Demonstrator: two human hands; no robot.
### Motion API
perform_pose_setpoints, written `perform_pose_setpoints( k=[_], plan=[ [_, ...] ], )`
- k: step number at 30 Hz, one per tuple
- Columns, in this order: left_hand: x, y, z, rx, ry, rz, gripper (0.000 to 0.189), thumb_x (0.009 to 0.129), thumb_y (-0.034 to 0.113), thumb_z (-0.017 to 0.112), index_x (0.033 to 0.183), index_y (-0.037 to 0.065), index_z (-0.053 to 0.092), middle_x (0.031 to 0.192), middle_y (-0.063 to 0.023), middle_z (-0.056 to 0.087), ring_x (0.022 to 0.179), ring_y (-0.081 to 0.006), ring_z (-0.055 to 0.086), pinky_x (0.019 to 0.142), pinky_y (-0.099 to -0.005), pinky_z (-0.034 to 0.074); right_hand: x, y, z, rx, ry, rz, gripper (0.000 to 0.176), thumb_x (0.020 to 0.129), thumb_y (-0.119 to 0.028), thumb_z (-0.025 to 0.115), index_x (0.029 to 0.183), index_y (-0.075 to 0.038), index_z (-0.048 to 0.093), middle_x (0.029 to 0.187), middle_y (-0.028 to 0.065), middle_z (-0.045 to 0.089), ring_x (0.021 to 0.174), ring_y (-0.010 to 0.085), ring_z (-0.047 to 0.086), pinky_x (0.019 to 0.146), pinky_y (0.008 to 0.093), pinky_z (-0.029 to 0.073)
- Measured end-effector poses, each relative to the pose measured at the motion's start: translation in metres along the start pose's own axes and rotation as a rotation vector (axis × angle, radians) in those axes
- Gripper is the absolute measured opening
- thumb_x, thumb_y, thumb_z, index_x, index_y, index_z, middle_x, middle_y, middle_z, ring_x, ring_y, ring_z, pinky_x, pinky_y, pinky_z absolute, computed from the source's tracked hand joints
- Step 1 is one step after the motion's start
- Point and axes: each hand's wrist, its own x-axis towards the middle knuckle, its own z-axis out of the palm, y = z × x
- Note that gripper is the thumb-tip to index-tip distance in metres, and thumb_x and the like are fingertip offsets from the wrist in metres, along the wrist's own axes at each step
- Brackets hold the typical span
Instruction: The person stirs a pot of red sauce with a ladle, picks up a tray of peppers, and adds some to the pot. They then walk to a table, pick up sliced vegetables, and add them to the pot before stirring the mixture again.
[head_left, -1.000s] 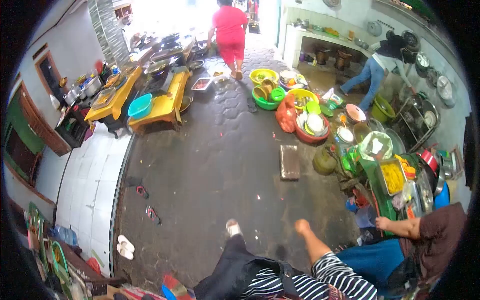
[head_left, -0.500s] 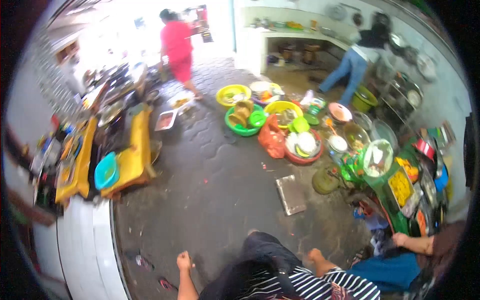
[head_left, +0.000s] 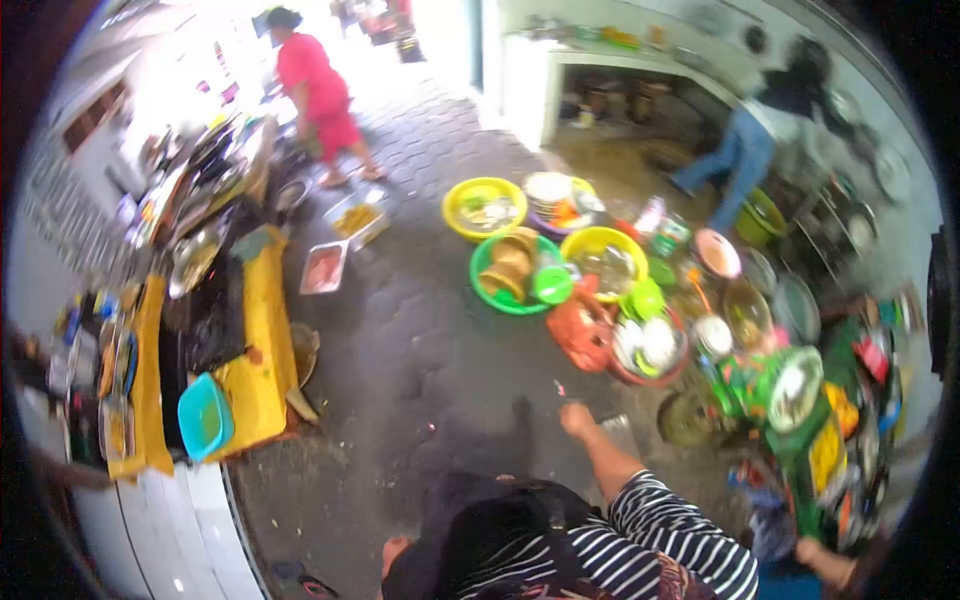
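At the far left a long yellow bench (head_left: 262,370) is standing on the dark, hexagon-paved floor (head_left: 420,340). It is carrying a round teal plastic basin (head_left: 205,415) at its near end and dull metal pans further back. Beyond it a person in red (head_left: 315,95) is walking away.

Low in the middle, the left hand (head_left: 395,550) is showing only as a small patch beside a dark garment, and I cannot tell whether it is spread or closed. The right hand (head_left: 577,420) is reaching forward from a striped sleeve (head_left: 660,530). Its fingers seem curled in with nothing between them, though blur is softening it. Just beside that hand a flat grey rectangular tray (head_left: 622,435) is lying on the floor.

Past it, round plastic tubs are crowding the way: a green basin (head_left: 500,308), a yellow basin (head_left: 450,215), and a red basin (head_left: 648,382) stacked with white plates. A crumpled orange bag (head_left: 583,332) is lying against the red basin. At the upper right a person in jeans (head_left: 745,155) is bending over, and another person's hand (head_left: 815,553) is resting in the bottom corner.
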Motion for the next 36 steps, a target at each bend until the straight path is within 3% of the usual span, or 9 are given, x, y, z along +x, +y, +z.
perform_pose_setpoints(
  k=[9,12,14,15,18,22,30,33,36],
  plan=[
    [0.092,0.092,-0.124,0.147,0.102,-0.583,0.027,0.067,0.023,0.054,0.081,0.001,0.061,0.077,-0.0153,0.060,0.073,-0.0250,0.059,0.064,-0.0344,0.046,0.261,-0.179,-0.118,0.455,0.233,-0.276,0.024,0.076,-0.021,0.046,0.074,-0.002,0.058,0.075,0.0173,0.057,0.071,0.0338,0.053,0.064,0.0394,0.042],
    [0.247,0.144,-0.161,0.125,0.070,-0.405,0.028,0.067,0.026,0.050,0.083,0.006,0.061,0.085,-0.0164,0.059,0.084,-0.0294,0.057,0.069,-0.0371,0.045,0.280,-0.108,-0.069,-0.059,-0.238,-0.009,0.026,0.074,-0.022,0.044,0.081,-0.003,0.061,0.086,0.0173,0.058,0.080,0.0326,0.055,0.071,0.0415,0.042],
    [0.340,0.217,-0.210,0.638,-0.082,0.150,0.032,0.066,0.030,0.047,0.084,0.007,0.061,0.089,-0.0168,0.057,0.085,-0.0328,0.054,0.072,-0.0393,0.044,0.273,-0.079,-0.074,-0.316,-0.657,0.022,0.021,0.068,-0.022,0.050,0.076,-0.008,0.064,0.082,0.0142,0.060,0.078,0.0280,0.058,0.066,0.0386,0.046],
    [0.358,0.291,-0.236,0.248,0.069,0.042,0.034,0.068,0.031,0.045,0.087,0.006,0.059,0.089,-0.0161,0.057,0.086,-0.0329,0.054,0.073,-0.0391,0.044,0.270,0.015,0.025,-0.421,-0.577,-0.176,0.020,0.067,-0.023,0.052,0.074,-0.008,0.064,0.079,0.0145,0.061,0.075,0.0274,0.059,0.066,0.0389,0.046],
    [0.399,0.501,-0.307,-0.151,0.037,-0.055,0.034,0.071,0.029,0.050,0.098,0.010,0.057,0.093,-0.0140,0.058,0.084,-0.0271,0.057,0.072,-0.0347,0.045,0.322,-0.002,-0.071,-0.230,-0.646,0.310,0.021,0.068,-0.023,0.052,0.074,-0.007,0.063,0.079,0.0153,0.060,0.074,0.0288,0.058,0.065,0.0395,0.045],
    [0.521,0.627,-0.331,-0.138,0.270,0.234,0.033,0.073,0.028,0.052,0.100,0.009,0.057,0.090,-0.0116,0.060,0.078,-0.0220,0.059,0.068,-0.0325,0.047,0.438,-0.009,-0.137,-0.177,-0.570,0.446,0.022,0.069,-0.024,0.051,0.075,-0.005,0.062,0.078,0.0164,0.060,0.074,0.0307,0.058,0.065,0.0403,0.045],
    [0.594,0.642,-0.318,0.101,0.082,0.032,0.028,0.068,0.029,0.046,0.075,0.006,0.060,0.072,-0.0145,0.059,0.067,-0.0297,0.058,0.065,-0.0369,0.045,0.771,-0.054,-0.239,-0.276,-0.177,0.062,0.026,0.072,-0.025,0.049,0.075,-0.002,0.061,0.077,0.0186,0.059,0.073,0.0345,0.056,0.063,0.0420,0.044],
    [0.633,0.554,-0.289,0.929,-0.253,0.509,0.015,0.039,0.008,0.066,0.051,0.007,0.057,0.065,-0.0134,0.058,0.062,-0.0285,0.057,0.056,-0.0321,0.048,0.914,-0.214,-0.348,0.294,0.153,-0.042,0.027,0.075,-0.023,0.046,0.080,0.000,0.059,0.082,0.0210,0.057,0.076,0.0361,0.055,0.067,0.0392,0.043],
    [0.586,0.564,-0.294,0.252,-0.150,0.331,0.006,0.062,0.010,0.054,0.062,0.005,0.055,0.061,-0.0066,0.051,0.053,-0.0178,0.049,0.053,-0.0285,0.046,1.033,-0.316,-0.412,0.502,0.189,-0.250,0.022,0.075,-0.018,0.049,0.089,-0.004,0.060,0.081,0.0161,0.060,0.075,0.0259,0.058,0.068,0.0322,0.044]
  ],
)
